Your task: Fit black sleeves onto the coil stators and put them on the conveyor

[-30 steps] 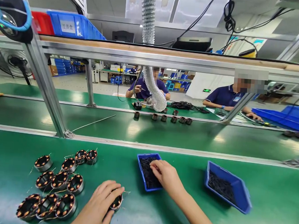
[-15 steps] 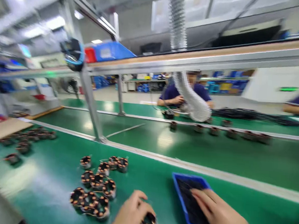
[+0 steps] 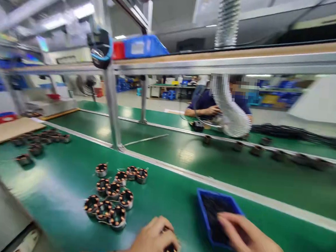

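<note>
My left hand (image 3: pixel 154 239) is wrapped round a wound copper coil ring (image 3: pixel 169 251) low in the middle of the head view. To its right, my right hand (image 3: pixel 252 241) is at a blue tray (image 3: pixel 207 222) of dark thin pieces, its thumb and fingers drawn together over the contents. Whatever is between those fingertips is too small to make out. Left of my left hand stands a group of several similar coil rings (image 3: pixel 113 190) on the green table.
More coil rings (image 3: pixel 36 148) lie at the far left beside a tan board (image 3: pixel 7 131). A metal post (image 3: pixel 113 110) holds a shelf over the table. Across the divider, a person (image 3: pixel 204 105) sits behind a ribbed white hose (image 3: pixel 234 115) and another row of rings.
The view has shifted, so the background sits further right. My left hand has closed further over the coil ring. My right hand remains over the blue tray.
</note>
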The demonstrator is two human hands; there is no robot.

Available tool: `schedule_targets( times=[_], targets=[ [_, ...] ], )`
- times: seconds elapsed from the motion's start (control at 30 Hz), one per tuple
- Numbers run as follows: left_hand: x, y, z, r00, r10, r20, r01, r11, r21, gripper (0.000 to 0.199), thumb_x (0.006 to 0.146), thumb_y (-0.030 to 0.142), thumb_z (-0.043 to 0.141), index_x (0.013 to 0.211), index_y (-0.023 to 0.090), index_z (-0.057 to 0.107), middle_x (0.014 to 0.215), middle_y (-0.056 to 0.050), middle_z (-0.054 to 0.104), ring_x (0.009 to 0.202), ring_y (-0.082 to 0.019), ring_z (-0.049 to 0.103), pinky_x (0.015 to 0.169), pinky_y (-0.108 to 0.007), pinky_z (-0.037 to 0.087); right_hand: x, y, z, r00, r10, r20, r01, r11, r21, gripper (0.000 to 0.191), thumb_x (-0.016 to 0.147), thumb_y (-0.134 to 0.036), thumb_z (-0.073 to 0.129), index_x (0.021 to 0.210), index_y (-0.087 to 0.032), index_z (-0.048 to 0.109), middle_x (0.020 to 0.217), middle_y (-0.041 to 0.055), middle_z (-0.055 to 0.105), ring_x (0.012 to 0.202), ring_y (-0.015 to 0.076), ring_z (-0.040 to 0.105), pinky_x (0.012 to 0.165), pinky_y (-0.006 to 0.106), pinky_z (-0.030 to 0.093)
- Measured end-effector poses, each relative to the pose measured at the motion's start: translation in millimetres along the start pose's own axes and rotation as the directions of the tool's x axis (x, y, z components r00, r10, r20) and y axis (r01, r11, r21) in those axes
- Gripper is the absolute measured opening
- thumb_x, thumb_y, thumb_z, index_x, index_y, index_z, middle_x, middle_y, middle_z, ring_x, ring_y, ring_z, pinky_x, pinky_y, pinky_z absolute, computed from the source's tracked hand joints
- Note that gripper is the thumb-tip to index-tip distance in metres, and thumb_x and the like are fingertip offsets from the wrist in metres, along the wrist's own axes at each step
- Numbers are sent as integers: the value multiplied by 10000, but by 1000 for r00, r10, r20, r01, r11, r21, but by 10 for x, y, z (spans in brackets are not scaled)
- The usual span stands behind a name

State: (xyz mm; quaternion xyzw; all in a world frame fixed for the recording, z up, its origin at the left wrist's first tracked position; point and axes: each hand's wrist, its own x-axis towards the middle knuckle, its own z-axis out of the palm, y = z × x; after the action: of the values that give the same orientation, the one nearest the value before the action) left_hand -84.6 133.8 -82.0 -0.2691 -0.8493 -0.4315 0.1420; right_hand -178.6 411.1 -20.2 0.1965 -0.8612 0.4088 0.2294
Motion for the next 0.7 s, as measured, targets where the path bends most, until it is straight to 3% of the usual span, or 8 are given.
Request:
schedule_targets(
  times=[0.03, 0.1, 0.2, 0.3, 0.47, 0.7],
  targets=[
    [27, 87, -106, 998, -62, 18, 62, 998, -18, 410, 684, 116, 754, 1062, 210, 624, 1172, -45, 564, 1063, -177, 559, 896, -294, 433, -66, -216, 9, 992, 56, 112, -69, 990, 120, 514, 832, -717, 580, 804, -234, 752, 773, 67, 688, 561, 162, 634, 500, 225, 508],
    [89, 197, -238, 984, -148, 99, 146, 989, 22, 303, 767, 100, 684, 1042, 198, 601, 1193, -43, 546, 1095, -178, 542, 928, -318, 430, -223, -529, 153, 945, 123, 304, -187, 964, 189, 468, 913, -590, 512, 819, -185, 726, 743, 82, 645, 561, 139, 586, 513, 226, 485],
    [139, 251, -270, 966, -190, 173, 174, 979, 105, 278, 777, 101, 651, 1033, 204, 616, 1199, -53, 544, 1105, -200, 557, 904, -338, 467, -488, -650, 452, 877, 211, 432, -311, 934, 174, 471, 956, -527, 439, 840, -148, 693, 795, 94, 620, 683, 142, 587, 570, 227, 451],
    [146, 260, -239, 982, -134, 134, 109, 978, 180, 256, 775, 134, 696, 1010, 214, 634, 1132, -51, 569, 1015, -200, 590, 797, -322, 511, -669, -569, 606, 839, 286, 463, -408, 893, 188, 513, 968, -569, 430, 887, -129, 680, 837, 106, 595, 728, 148, 562, 581, 232, 437],
    [181, 279, -268, 997, 43, 60, -57, 964, 260, 321, 723, 134, 779, 994, 193, 618, 1050, -61, 579, 908, -188, 606, 707, -299, 535, -674, -510, 627, 850, 298, 434, -421, 879, 222, 591, 975, -645, 410, 902, -118, 665, 834, 112, 565, 693, 132, 538, 577, 223, 440],
    [189, 268, -274, 997, 63, 41, -71, 968, 242, 389, 663, 96, 807, 975, 184, 592, 1032, -65, 571, 901, -194, 594, 687, -289, 522, -672, -505, 591, 840, 281, 465, -419, 879, 228, 601, 990, -644, 399, 900, -107, 652, 858, 123, 562, 713, 132, 560, 588, 215, 469]
  ],
)
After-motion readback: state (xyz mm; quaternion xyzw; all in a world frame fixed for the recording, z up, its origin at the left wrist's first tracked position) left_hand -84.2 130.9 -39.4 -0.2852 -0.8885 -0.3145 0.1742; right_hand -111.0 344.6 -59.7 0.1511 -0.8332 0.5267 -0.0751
